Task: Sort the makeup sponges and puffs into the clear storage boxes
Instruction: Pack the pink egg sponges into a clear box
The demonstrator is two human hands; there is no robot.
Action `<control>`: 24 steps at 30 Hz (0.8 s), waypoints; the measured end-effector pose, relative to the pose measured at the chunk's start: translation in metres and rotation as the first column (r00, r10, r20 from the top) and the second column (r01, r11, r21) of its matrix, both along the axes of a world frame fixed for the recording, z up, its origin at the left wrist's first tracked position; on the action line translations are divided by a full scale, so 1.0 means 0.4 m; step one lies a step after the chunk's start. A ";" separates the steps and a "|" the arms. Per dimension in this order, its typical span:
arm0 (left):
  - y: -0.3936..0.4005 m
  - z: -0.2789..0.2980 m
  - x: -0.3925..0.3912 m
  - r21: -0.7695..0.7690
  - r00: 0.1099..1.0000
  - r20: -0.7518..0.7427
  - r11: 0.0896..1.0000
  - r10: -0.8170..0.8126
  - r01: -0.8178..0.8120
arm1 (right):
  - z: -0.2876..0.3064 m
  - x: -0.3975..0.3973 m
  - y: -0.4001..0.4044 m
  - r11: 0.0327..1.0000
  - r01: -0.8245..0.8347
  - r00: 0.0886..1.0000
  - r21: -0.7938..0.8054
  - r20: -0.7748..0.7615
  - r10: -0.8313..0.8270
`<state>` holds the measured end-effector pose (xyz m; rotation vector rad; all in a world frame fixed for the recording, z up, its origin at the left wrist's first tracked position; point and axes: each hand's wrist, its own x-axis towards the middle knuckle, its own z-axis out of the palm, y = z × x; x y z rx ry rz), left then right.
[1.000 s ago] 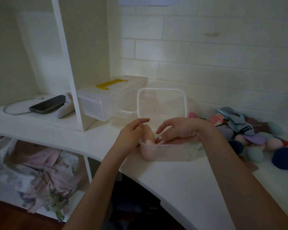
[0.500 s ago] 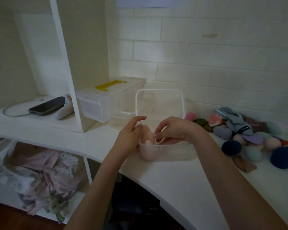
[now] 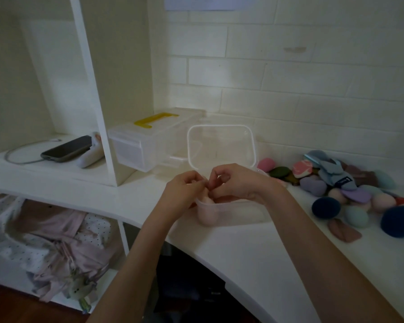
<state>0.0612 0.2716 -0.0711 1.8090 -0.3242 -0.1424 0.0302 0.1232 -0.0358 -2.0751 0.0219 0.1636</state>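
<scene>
Both hands meet over the near-left corner of the small clear plastic box (image 3: pixel 233 212) on the white counter (image 3: pixel 254 252). The left hand (image 3: pixel 184 191) and the right hand (image 3: pixel 239 184) have their fingers curled inward around the pale pink sponges (image 3: pixel 207 217) packed in that corner; exactly what each fingertip pinches is hidden. The box's clear lid (image 3: pixel 222 146) stands tilted up behind them. The unsorted pile of coloured sponges and puffs (image 3: pixel 350 194) lies to the right of the box, running away along the counter's back edge, so the right hand is the nearer one for the next pick.
</scene>
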 end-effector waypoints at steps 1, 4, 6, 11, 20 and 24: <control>0.000 0.001 0.000 0.007 1.000 0.001 1.000 0.003 -0.003 | 0.000 -0.001 -0.001 1.000 -0.002 1.000 0.018 -0.007 0.002; 0.000 0.005 -0.002 0.019 1.000 0.022 1.000 0.010 -0.010 | 0.001 0.003 -0.004 1.000 0.000 0.999 -0.024 -0.051 -0.001; 0.000 0.010 -0.006 0.023 0.999 0.053 1.000 0.011 -0.012 | 0.008 0.003 -0.011 0.998 0.009 0.995 -0.067 -0.098 -0.016; -0.004 0.023 -0.013 0.086 0.978 0.203 0.995 0.038 -0.056 | 0.036 -0.007 -0.023 0.997 0.044 0.988 -0.057 -0.147 -0.052; -0.006 0.020 0.004 0.144 0.915 0.391 0.975 0.100 -0.168 | 0.054 -0.015 -0.025 0.987 0.144 0.988 -0.065 -0.039 -0.147; -0.035 0.047 -0.047 0.236 0.843 0.519 0.924 0.141 -0.300 | 0.072 -0.024 -0.024 0.980 0.176 0.984 -0.093 0.042 -0.173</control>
